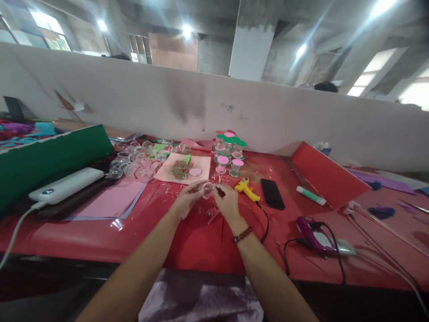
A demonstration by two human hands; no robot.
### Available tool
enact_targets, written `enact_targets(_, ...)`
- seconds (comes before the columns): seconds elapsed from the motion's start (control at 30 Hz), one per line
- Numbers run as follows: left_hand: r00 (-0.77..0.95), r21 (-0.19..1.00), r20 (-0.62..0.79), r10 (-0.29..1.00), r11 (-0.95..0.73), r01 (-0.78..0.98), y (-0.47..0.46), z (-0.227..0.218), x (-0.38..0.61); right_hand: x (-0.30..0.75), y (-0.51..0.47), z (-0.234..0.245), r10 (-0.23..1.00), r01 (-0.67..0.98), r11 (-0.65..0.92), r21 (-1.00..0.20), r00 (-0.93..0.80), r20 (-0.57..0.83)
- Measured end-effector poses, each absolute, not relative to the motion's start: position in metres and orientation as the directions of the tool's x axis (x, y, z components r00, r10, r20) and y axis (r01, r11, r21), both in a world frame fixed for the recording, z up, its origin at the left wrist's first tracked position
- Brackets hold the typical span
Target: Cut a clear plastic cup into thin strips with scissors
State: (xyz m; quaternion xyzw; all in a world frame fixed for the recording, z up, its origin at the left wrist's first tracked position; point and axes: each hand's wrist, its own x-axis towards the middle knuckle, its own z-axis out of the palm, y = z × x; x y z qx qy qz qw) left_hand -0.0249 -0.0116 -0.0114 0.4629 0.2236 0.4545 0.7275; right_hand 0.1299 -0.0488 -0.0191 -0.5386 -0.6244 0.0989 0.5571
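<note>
Between my two hands is a small clear plastic cup (208, 190), its round rim turned up toward me. My left hand (187, 200) pinches it from the left side with closed fingers. On the other side, the fingers of my right hand (228, 201) are closed at the cup's edge; a bead bracelet (242, 235) circles that wrist. Just beyond lies a pink sheet (163, 173) bearing a brown patch with scraps and a loose pink paper disc (195, 171). A yellow glue gun (247, 189) rests to the right of my right hand.
Pairs of joined cups with pink discs (223, 160) stand at the back. Several loose clear cups (136, 163) are heaped left, behind pink paper (110, 199). A phone (272, 193), a glue stick (311, 195), a purple power socket (313, 237) with cords, and a white power strip (67, 185) lie around.
</note>
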Motion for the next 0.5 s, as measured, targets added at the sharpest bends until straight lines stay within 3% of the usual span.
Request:
enact_targets(0.37,0.454,0.944,0.125,0.882,0.036,-0.329,-0.0165,-0.0108,-0.0202,0.1317,-0.0501,-0.0228,0.781,0.721,0.345,-0.600,0.135,0.610)
enact_targets(0.5,0.452,0.943,0.123,0.883,0.039,-0.332,-0.0157,-0.0110,-0.0207,0.1318,-0.0503,-0.0206,0.785,0.695,0.334,-0.637,0.170,0.596)
